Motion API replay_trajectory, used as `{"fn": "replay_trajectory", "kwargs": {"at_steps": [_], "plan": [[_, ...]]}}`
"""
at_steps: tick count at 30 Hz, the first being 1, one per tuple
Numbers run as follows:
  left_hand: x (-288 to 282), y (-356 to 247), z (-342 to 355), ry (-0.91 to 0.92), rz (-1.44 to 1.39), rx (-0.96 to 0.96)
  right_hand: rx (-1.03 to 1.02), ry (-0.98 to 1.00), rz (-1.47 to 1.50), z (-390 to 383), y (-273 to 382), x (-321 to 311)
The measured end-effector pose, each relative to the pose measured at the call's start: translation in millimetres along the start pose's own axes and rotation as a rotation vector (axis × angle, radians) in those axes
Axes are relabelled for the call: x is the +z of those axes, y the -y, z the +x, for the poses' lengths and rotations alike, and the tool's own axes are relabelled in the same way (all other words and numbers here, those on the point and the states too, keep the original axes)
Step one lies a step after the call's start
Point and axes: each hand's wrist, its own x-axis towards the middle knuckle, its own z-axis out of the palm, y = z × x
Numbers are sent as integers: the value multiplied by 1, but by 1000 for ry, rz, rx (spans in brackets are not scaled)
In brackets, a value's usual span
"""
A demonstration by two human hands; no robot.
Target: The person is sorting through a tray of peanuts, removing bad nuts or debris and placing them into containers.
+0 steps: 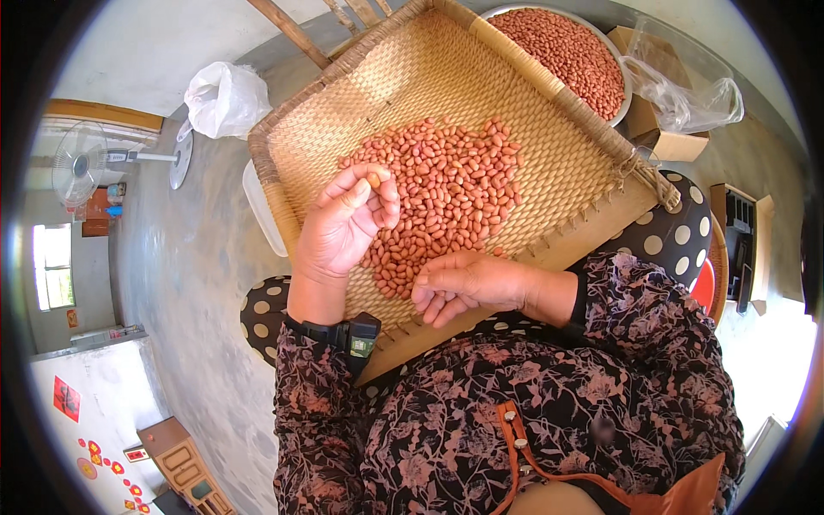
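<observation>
A rectangular woven bamboo tray (541,129) lies tilted across my lap. Loose shelled peanuts (446,180) with reddish skins are heaped in its middle and near part. Raised over the left side of the heap, my left hand (339,219) pinches a single peanut (373,179) between thumb and forefinger; its other fingers are curled. My right hand (468,281) hovers low at the heap's near edge, back upward, fingers bent and close together. Whatever those fingers may hold is hidden. A black band with a small device (360,336) circles my left wrist.
Beyond the tray's far right edge stands a metal basin (625,86) full of peanuts. Beside it are a cardboard box (678,142) and clear plastic bags (687,103). A white plastic bag (225,99) and a standing fan (81,163) are at the left.
</observation>
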Motion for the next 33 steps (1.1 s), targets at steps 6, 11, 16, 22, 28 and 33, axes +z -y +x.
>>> {"fn": "replay_trajectory", "kwargs": {"at_steps": [6, 11, 16, 22, 28, 33], "plan": [[-3, 1, -9, -7, -12, 20, 1, -14, -7, 1, 1, 0], [5, 0, -16, -48, 33, 63, 8, -41, 10, 1, -1, -2], [21, -4, -29, -158, 487, 164, 6, -30, 37, 5, -3, -3], [42, -4, -33, -205, 722, 194, -95, -32, 73, 4, 2, -9], [43, 2, -36, -240, 870, 293, -89, -14, 62, 3, 2, -8], [47, 4, -37, -241, 984, 380, -90, -19, 72, 2, 3, -7]]}}
